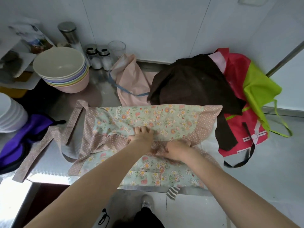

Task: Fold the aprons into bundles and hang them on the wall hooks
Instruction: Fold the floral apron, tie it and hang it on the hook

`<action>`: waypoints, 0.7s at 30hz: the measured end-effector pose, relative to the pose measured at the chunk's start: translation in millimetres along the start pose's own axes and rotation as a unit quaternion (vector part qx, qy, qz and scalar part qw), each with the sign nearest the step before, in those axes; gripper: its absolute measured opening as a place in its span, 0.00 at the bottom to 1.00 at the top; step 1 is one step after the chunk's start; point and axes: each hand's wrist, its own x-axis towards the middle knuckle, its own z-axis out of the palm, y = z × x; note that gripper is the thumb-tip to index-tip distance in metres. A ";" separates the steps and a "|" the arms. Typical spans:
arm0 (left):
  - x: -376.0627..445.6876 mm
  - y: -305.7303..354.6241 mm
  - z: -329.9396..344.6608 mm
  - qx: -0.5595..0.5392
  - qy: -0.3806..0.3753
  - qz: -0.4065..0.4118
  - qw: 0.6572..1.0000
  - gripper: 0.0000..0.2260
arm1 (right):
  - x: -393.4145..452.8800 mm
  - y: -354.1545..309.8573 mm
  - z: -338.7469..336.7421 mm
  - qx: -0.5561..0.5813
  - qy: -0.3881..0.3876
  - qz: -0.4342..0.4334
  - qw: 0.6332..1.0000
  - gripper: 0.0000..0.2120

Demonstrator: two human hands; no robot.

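A floral apron [166,119] with pink dotted trim lies spread across the steel counter [102,89], its dotted straps [49,142] trailing to the left. My left hand [142,134] presses flat on the cloth near the middle, fingers spread. Just to its right, my right hand [176,149] pinches a bunched fold of the dotted trim. Behind lie a pale pink apron [131,79], a dark brown apron [194,83], and a red and lime green apron [246,96]. A purple apron [21,137] sits at the left edge. No wall hooks are in view.
A stack of pastel bowls [62,69] stands at the back left, with white bowls [9,112] at the far left. Salt shakers [98,58], a tall steel canister [69,33] and a glass [117,47] line the white wall. My shoe [146,203] shows below the counter edge.
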 end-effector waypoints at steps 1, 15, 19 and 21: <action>1.5 1.1 -3.4 -0.008 -0.003 0.006 1.000 0.34 | -1.0 0.9 -12.1 0.000 0.029 -0.006 1.000 0.12; -3.8 -103.3 5.5 -0.049 -0.018 -0.005 0.999 0.27 | 47.0 -39.8 -95.4 -0.087 0.268 -0.061 0.958 0.23; -7.7 -105.8 4.1 -0.101 -0.009 0.008 0.995 0.22 | 11.5 -45.2 -74.9 -0.056 0.407 -0.183 0.893 0.13; -15.1 -106.6 -2.1 -0.075 0.014 0.025 0.997 0.21 | -6.9 -40.5 -48.9 -0.099 0.475 -0.253 0.837 0.15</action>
